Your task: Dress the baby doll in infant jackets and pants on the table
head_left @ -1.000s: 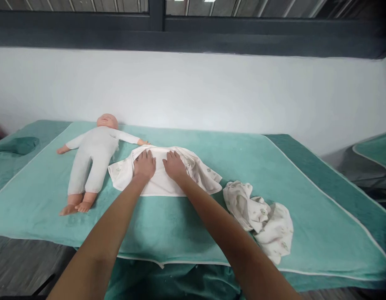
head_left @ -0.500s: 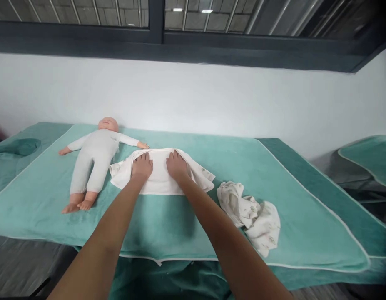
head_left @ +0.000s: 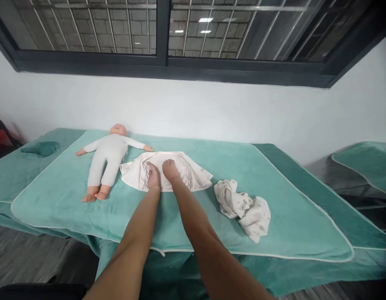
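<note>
A white baby garment [head_left: 189, 173] lies spread on the teal towel [head_left: 70, 187], right of a baby doll [head_left: 107, 158] in a pale grey suit that lies on its back. My left hand [head_left: 153, 178] and my right hand [head_left: 170, 170] rest side by side on the garment's middle, near its front hem. Both have their fingers curled into the cloth, and creases run into the left hand's grip. A second crumpled white garment [head_left: 245, 206] lies to the right, apart from both hands.
The towel covers a long padded table [head_left: 283, 156] against a white wall under a dark-framed window. A small teal pillow [head_left: 41, 148] lies at the far left. Another teal-covered table [head_left: 367, 164] stands at the right. The towel's front edge overhangs a grey floor.
Both hands have come together at the garment's middle and slid nearer its front hem, going from flat and apart to curled into the cloth. The view has tilted up and shows more window.
</note>
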A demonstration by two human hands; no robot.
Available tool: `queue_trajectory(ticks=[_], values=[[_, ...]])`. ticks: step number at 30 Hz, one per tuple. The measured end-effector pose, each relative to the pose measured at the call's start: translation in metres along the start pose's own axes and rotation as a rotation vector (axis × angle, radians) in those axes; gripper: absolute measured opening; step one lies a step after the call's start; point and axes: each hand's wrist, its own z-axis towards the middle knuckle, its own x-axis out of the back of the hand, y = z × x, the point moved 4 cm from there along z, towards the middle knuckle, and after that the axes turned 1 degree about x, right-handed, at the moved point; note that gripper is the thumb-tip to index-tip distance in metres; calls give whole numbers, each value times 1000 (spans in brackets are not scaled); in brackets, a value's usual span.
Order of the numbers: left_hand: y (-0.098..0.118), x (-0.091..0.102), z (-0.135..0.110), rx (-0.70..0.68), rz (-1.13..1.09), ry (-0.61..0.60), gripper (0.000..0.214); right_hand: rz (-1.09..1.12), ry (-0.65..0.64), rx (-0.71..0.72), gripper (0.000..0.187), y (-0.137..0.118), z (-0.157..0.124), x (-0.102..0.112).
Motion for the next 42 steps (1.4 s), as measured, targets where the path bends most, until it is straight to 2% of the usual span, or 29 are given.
queue_trajectory(ticks=[4,9,14,18,22,25,29,31,34,36,39,42], values=[[-5,2,-14,95,-7,87,60,-53,-18,8,42,-4,-10,0],[-6,4,-31,190,-117,152,68,-95,-32,-4,42,-3,-27,1],[-8,8,-48,277,-326,191,71,-98,-36,-53,42,2,-45,1],[-13,10,-58,378,-571,197,63,-68,-30,-97,40,8,-57,3],[-19,6,-65,531,-960,261,56,-2,-4,-103,42,18,-80,6],[-21,4,-71,613,-1386,387,51,51,29,-119,44,32,-110,5],[-17,1,-77,624,-2055,584,44,185,70,-207,51,42,-152,-2],[-15,0,-78,598,-2332,635,43,291,125,-275,53,42,-169,-5],[-14,-2,-75,506,-2619,627,41,454,240,-347,54,49,-184,-8],[-14,-5,-72,438,-2752,589,39,567,327,-418,52,67,-187,-8],[-14,-10,-68,369,-2938,504,37,619,417,-622,49,117,-185,-10],[-11,-12,-64,343,-3160,415,37,612,390,-791,43,165,-176,-18]])
